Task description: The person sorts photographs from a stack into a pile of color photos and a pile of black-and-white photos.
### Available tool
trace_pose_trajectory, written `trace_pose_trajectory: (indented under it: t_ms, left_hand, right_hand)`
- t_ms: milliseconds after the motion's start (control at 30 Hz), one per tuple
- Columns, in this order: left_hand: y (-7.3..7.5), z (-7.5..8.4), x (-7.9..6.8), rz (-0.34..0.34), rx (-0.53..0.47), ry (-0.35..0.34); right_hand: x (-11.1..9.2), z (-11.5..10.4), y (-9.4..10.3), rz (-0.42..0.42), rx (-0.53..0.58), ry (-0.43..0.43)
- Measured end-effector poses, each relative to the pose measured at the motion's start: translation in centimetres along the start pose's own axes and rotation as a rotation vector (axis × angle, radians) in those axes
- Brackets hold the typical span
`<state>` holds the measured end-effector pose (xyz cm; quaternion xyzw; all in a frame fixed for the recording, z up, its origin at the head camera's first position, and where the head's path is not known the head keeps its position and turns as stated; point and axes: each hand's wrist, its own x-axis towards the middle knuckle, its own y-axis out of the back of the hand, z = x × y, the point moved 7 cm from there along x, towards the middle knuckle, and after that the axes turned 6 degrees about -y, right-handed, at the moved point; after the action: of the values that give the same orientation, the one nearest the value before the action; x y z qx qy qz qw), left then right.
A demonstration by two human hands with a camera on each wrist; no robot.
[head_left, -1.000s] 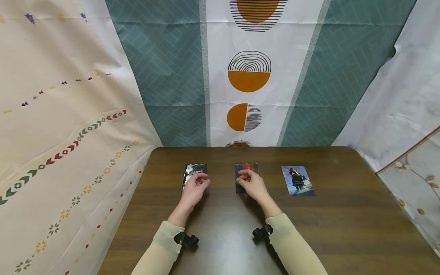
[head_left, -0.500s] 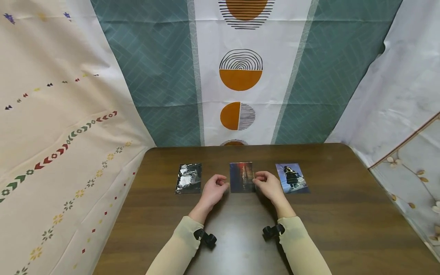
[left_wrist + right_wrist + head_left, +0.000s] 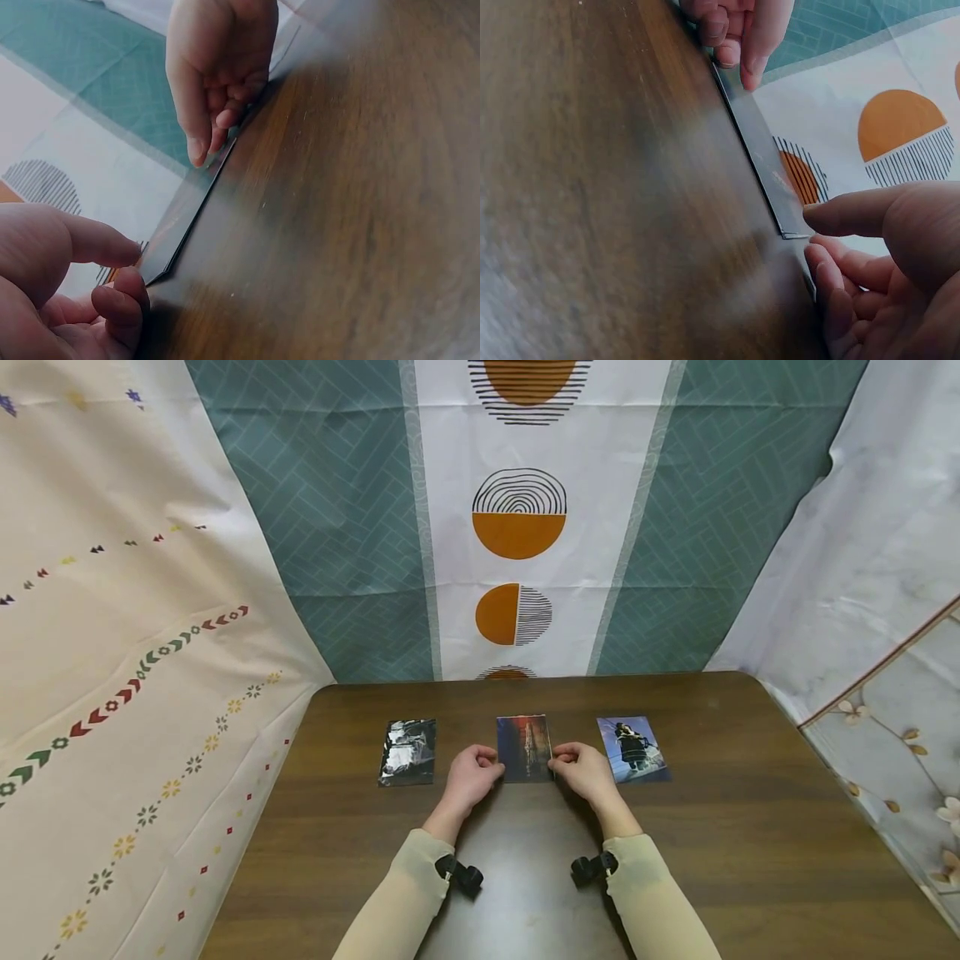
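Note:
Three glossy picture cards lie in a row on the table. The middle picture card (image 3: 525,747), dark with red and orange, sits between my two hands. My left hand (image 3: 470,777) pinches its left edge near the lower corner, thumb and fingertips at the edge in the left wrist view. At the opposite edge, my right hand (image 3: 588,770) pinches with thumb and fingers, close to the card's corner (image 3: 789,229). To the left lies a black-and-white picture card (image 3: 407,752). A blue picture card with a dark figure (image 3: 636,748) is just beyond my right hand.
The brown wooden table (image 3: 720,860) ends at a straight far edge with rounded corners. Behind it hangs a green and white patterned cloth (image 3: 352,527). Pale cloths enclose the left and right sides. A black wrist camera (image 3: 459,874) is strapped to each arm.
My left hand has left the black-and-white card and moved right to the middle card's left edge. My right hand has shifted from over the middle card to its right edge.

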<state>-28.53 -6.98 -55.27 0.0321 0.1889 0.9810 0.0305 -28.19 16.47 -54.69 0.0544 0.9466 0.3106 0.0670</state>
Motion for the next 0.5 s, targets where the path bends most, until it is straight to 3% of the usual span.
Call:
trace_pose_trajectory:
  t_ms: [500]
  left_hand:
    - [-0.41, 0.22, 0.53, -0.044, 0.093, 0.034]
  right_hand:
    - [0.19, -0.10, -0.50, 0.009, -0.080, -0.015]
